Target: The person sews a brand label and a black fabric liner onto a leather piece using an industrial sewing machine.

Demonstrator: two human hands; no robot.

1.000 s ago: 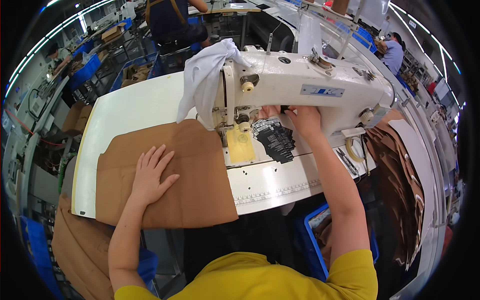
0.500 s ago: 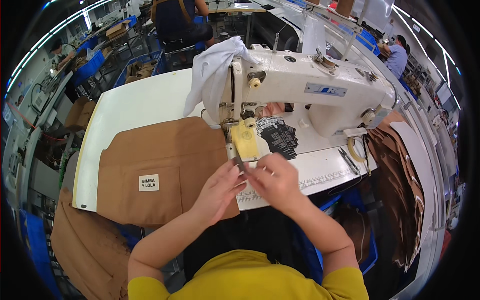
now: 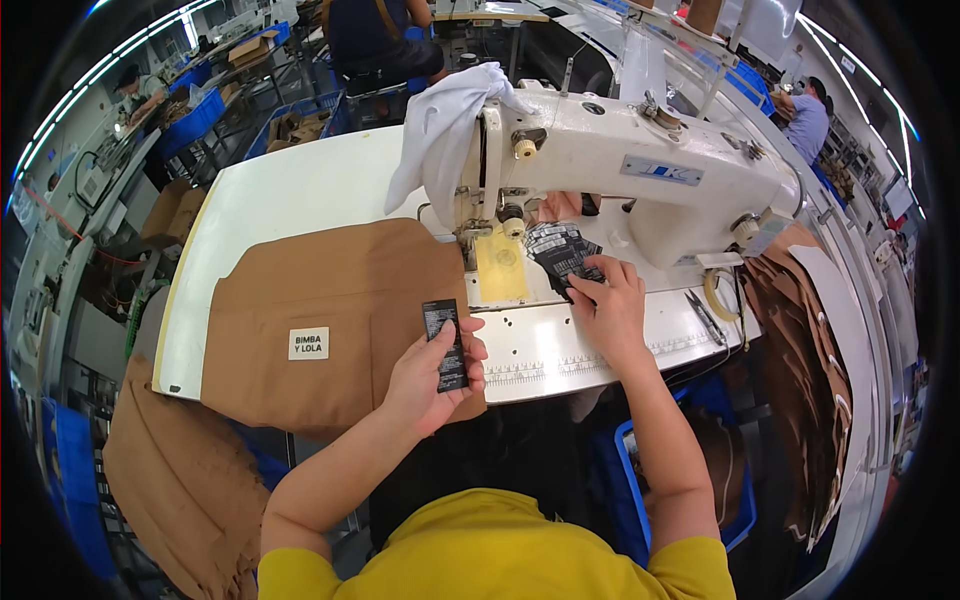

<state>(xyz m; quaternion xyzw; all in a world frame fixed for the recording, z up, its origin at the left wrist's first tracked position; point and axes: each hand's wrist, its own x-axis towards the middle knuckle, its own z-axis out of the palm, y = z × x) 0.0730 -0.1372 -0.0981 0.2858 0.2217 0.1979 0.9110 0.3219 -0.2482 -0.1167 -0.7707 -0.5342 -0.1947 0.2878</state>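
My left hand (image 3: 432,385) pinches a black care label (image 3: 446,345) with small white print, the thumb lying across its face. It hovers over the right front part of a brown fabric panel (image 3: 300,265). That panel lies flat on the sewing table, with a pocket piece and a small cream patch (image 3: 308,344) on it. Farther right, my right hand (image 3: 615,305) grips the near right edge of a fanned pile of black labels (image 3: 558,250) with thumb and fingers. A white sewing machine (image 3: 590,145) stands behind, a yellow plate (image 3: 502,268) beside its needle area.
A white cloth (image 3: 435,130) drapes over the machine's head. Thread snips (image 3: 706,318) and a yellow tape roll (image 3: 720,295) lie at the right. Stacked brown pieces (image 3: 800,380) hang beyond. Brown fabric (image 3: 180,440) hangs at the left, and a blue bin (image 3: 625,480) sits below. Other people work farther off.
My hands have parted from where they met before the machine. The left has lowered slightly, its label now facing up; the right has moved up and right onto the label pile.
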